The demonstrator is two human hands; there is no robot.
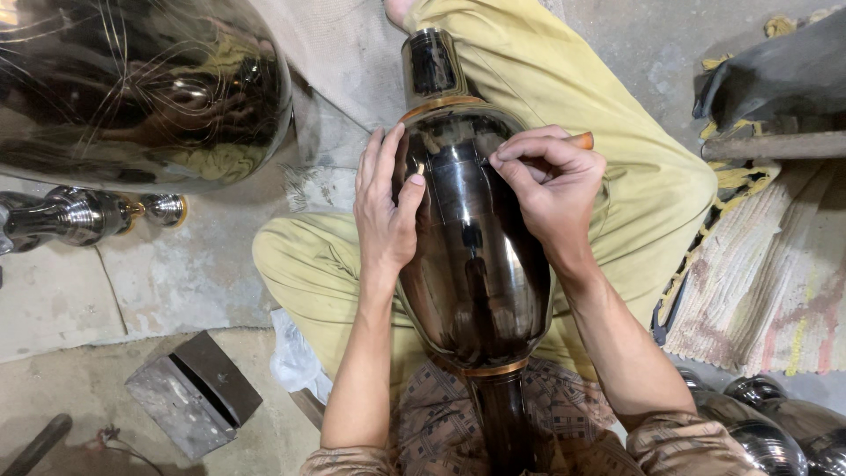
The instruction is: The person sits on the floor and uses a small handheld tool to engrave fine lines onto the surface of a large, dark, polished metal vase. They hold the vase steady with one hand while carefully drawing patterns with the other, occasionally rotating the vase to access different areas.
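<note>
Both hands were on one dark, shiny metal vase [471,264], which lay lengthwise across the person's lap in the middle of the frame, neck pointing to the top. Left hand [385,207] was spread flat, fingers apart, pressed against the vase's left shoulder. Right hand [551,181] sat on the upper right side, fingers pinched together around a small wooden-handled tool [580,140] touching the surface. Another big polished vessel [141,88] filled the upper left corner, and a striped rug [775,282] lay at the right.

The metal vase [476,264] is dark, glossy and mirror-smooth; the concrete floor [159,282] is matt and rough.
</note>
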